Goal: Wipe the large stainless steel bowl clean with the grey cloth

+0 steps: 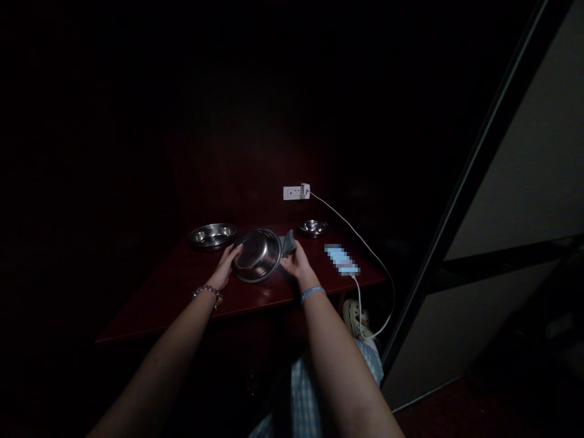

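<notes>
A steel bowl [256, 255] is tipped up on its edge over the dark red table [191, 292], its inside facing me. My left hand [225, 267] grips the bowl's left rim, fingers curled on it. My right hand [297, 263] is at the bowl's right side and is closed on a grey cloth [288, 242] that touches the bowl's rim. Beads circle my left wrist and a blue band sits on my right wrist.
A second steel bowl [212, 235] stands at the back left, a smaller one [312, 228] at the back right. A phone [342, 260] lies to the right, its white cable [365, 243] running to a wall socket [296, 192]. The room is dark; a panel edge [460, 201] rises on the right.
</notes>
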`<action>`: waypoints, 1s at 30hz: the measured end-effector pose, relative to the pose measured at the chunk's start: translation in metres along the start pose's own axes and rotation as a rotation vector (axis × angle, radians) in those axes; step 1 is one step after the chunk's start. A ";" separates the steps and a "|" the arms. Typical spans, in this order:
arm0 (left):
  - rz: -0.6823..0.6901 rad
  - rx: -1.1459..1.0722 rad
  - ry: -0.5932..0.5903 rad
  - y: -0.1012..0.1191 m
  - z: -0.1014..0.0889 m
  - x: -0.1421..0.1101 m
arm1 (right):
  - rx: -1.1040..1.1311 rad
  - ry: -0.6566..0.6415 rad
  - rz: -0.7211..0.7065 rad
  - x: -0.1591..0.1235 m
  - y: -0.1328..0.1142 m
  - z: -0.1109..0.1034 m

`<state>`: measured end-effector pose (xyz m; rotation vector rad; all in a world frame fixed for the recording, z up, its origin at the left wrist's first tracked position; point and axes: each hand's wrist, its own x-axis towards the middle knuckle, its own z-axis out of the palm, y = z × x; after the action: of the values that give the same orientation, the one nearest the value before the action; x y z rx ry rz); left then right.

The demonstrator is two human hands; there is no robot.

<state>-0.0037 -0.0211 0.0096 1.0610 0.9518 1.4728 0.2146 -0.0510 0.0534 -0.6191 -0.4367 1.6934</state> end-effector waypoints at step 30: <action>0.076 -0.048 -0.007 -0.009 -0.006 0.011 | -0.431 -0.228 -0.125 0.012 0.009 -0.008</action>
<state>-0.0073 -0.0094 0.0004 1.0768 0.8752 1.5455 0.2113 -0.0413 0.0398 -0.6928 -1.0001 1.5640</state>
